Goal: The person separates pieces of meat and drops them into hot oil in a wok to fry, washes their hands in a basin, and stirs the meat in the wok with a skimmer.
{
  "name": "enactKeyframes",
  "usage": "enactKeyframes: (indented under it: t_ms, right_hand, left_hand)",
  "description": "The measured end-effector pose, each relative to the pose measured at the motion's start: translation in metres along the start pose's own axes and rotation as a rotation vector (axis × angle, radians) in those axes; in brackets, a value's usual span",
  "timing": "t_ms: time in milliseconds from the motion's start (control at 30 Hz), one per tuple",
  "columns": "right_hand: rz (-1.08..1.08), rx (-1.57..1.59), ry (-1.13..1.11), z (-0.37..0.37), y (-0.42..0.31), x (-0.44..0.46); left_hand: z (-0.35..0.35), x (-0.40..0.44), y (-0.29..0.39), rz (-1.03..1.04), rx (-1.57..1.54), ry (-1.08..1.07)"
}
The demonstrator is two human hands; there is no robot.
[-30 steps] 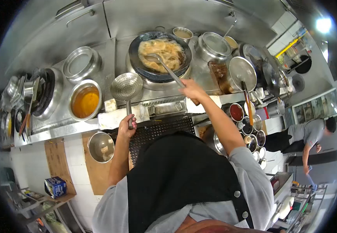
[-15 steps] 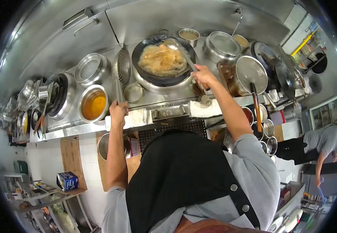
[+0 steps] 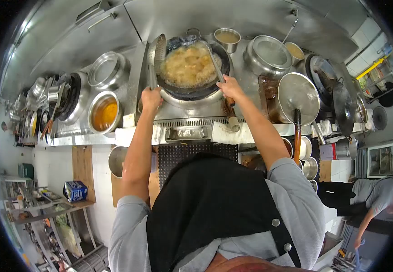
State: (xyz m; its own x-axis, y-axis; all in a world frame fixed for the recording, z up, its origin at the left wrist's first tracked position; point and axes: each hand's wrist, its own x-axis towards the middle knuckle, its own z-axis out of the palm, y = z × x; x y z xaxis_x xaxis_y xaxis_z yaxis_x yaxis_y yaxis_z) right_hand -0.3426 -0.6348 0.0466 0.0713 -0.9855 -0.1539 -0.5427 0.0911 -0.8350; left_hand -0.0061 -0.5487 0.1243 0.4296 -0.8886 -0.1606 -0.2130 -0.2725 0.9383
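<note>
My left hand [image 3: 151, 99] is wrapped round the handle of a perforated skimmer [image 3: 157, 52], which is tilted on edge at the left rim of a wok [image 3: 226, 63]. Pale golden food [image 3: 185, 65] bubbles in the oil inside it. My right hand [image 3: 231, 88] grips the handle of a long ladle [image 3: 216, 65]; its bowl end reaches into the far part of the wok, partly hidden by foam. Just below my right hand, a brush [image 3: 232, 119] lies by the front edge of the stove.
A pot of orange liquid [image 3: 104, 113] and a lidded pot [image 3: 109, 70] stand left. To the right are a large pot [image 3: 267, 56], a strainer [image 3: 298, 97] with a wooden handle and a leaning wok [image 3: 343, 108]. Another person [image 3: 373, 195] bends at far right.
The skimmer has been raised and turned on edge, moving forward to the wok's left rim with my left hand. The ladle has shifted within the wok. The view has moved slightly.
</note>
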Motion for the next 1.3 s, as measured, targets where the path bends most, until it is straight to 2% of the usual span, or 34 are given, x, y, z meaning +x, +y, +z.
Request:
enactKeyframes:
  t_ms: [33,67,100,167,233,300,367,433,500,567,633,733,767,967,1000,1033,1100,1133,1200,1233,1300]
  right_hand:
    - [0.109,0.152,-0.072,0.008,-0.008,-0.011]
    - [0.046,0.285,-0.055,0.021,-0.006,-0.016]
    - [0.049,0.283,-0.062,0.032,-0.007,-0.021]
    - [0.126,0.438,-0.147,0.049,-0.014,-0.031]
    - [0.172,0.505,-0.15,0.062,-0.033,-0.049]
    - [0.369,0.912,-0.209,0.067,-0.061,-0.074]
    - [0.406,0.987,-0.225,0.075,-0.061,-0.075]
    - [0.426,1.221,-0.435,0.079,-0.046,-0.075]
    - [0.422,1.147,-0.362,0.075,-0.073,-0.102]
    - [0.286,0.848,-0.271,0.068,-0.101,-0.136]
    - [0.265,0.804,-0.23,0.071,-0.084,-0.133]
    - [0.133,0.481,-0.147,0.061,-0.082,-0.146]
    - [0.138,0.486,-0.125,0.055,-0.085,-0.153]
    - [-0.003,0.025,0.045,0.032,-0.136,-0.236]
    - [-0.085,-0.06,0.124,0.039,-0.101,-0.231]
    - [-0.083,-0.068,0.13,0.045,-0.107,-0.238]
    - [0.165,0.067,0.055,0.067,-0.124,-0.247]
    - [0.163,0.066,0.063,0.07,-0.119,-0.236]
    - [0.23,-0.097,-0.135,0.073,-0.098,-0.203]
    - [0.215,-0.095,-0.13,0.071,-0.098,-0.203]
    - [0.038,-0.24,0.083,0.08,-0.095,-0.218]
  left_hand:
    - [0.008,0.007,-0.01,-0.016,0.003,0.006]
    - [0.016,0.015,-0.023,-0.082,-0.122,-0.033]
    - [0.022,0.022,-0.036,-0.142,-0.249,-0.073]
    - [0.032,0.015,-0.037,-0.2,-0.302,-0.117]
    - [0.036,0.007,-0.032,-0.364,-0.481,-0.28]
    - [0.037,0.01,-0.033,-0.389,-0.567,-0.321]
    - [0.029,0.009,-0.03,-0.44,-0.63,-0.351]
    - [0.017,0.017,-0.041,-0.448,-0.64,-0.383]
    - [-0.002,0.02,-0.044,-0.379,-0.55,-0.469]
    - [-0.024,0.023,-0.047,-0.345,-0.502,-0.534]
    - [-0.052,0.011,-0.025,-0.225,-0.337,-0.488]
    - [-0.075,0.018,-0.017,-0.109,-0.271,-0.503]
    - [-0.081,0.022,-0.017,-0.105,-0.266,-0.524]
    - [-0.107,0.019,-0.004,-0.002,-0.293,-0.505]
    - [-0.11,0.019,-0.004,0.008,-0.301,-0.508]
    - [-0.11,0.02,-0.007,0.01,-0.308,-0.516]
    - [-0.107,0.021,-0.014,0.035,-0.226,-0.472]
    - [-0.107,0.017,-0.017,0.045,-0.275,-0.478]
    - [-0.11,0.006,-0.032,0.018,-0.369,-0.464]
    - [-0.112,0.0,-0.038,-0.013,-0.464,-0.439]
    - [-0.126,-0.024,-0.053,-0.029,-0.564,-0.39]
